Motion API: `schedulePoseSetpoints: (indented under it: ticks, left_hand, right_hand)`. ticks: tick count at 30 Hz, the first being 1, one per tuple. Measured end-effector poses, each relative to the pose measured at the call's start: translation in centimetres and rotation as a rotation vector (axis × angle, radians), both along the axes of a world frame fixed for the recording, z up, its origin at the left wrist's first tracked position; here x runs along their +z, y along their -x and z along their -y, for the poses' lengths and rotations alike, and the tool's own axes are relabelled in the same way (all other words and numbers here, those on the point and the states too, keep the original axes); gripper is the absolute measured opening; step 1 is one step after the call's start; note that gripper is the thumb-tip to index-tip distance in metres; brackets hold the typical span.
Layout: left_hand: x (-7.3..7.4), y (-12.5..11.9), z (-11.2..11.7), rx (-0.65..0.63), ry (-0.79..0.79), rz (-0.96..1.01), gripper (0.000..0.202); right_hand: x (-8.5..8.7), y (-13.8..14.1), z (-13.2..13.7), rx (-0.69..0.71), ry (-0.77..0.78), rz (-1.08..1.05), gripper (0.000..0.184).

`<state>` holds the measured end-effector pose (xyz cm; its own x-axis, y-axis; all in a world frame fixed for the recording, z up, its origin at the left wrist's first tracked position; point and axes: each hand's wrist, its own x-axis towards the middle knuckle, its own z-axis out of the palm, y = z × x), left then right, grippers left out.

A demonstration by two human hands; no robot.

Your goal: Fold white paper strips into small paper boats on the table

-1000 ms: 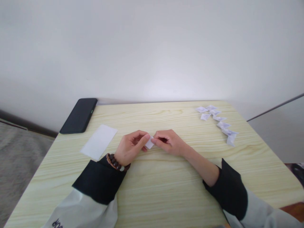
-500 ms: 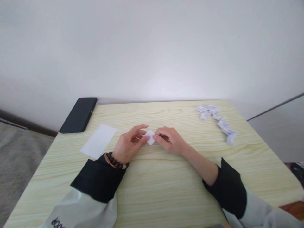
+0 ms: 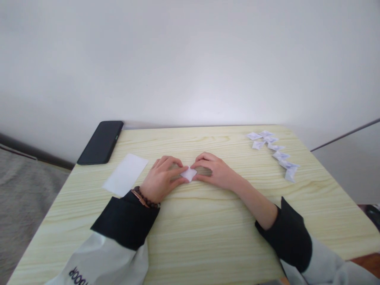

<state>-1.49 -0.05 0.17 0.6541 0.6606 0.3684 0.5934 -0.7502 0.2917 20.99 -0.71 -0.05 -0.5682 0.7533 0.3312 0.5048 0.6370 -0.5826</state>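
Note:
A small folded piece of white paper (image 3: 189, 174), roughly diamond-shaped, is held between both hands near the middle of the table. My left hand (image 3: 163, 177) pinches its left side with thumb and fingertips. From the right, my right hand (image 3: 213, 170) grips the opposite side, thumb below and index finger above. Left of my left hand lies a flat white sheet of paper (image 3: 126, 174). Several folded white paper pieces (image 3: 279, 155) form a curved row at the right.
A black phone-like device (image 3: 101, 142) lies at the table's back left corner. The light wood table (image 3: 208, 237) meets a white wall (image 3: 190, 63) at the back. Grey carpet (image 3: 18, 209) shows beyond the left edge.
Both hands have shifted their hold on the folded paper; my right fingers have spread from a tight pinch to a wider grip. The paper now looks wider and flatter.

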Motion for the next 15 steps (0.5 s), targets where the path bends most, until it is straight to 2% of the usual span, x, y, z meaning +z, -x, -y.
schedulePoseSetpoints:
  ticks: [6,15]
  left_hand:
    - [-0.29,0.11,-0.2,-0.049,-0.016,0.035,0.023]
    - [0.44,-0.42,0.11,-0.082,-0.13,0.031,0.017]
  right_hand:
    - [-0.45,-0.14,-0.3,-0.015,-0.005,-0.075,0.02]
    - [-0.11,0.15,-0.13,-0.055,-0.024,-0.116,0.016]
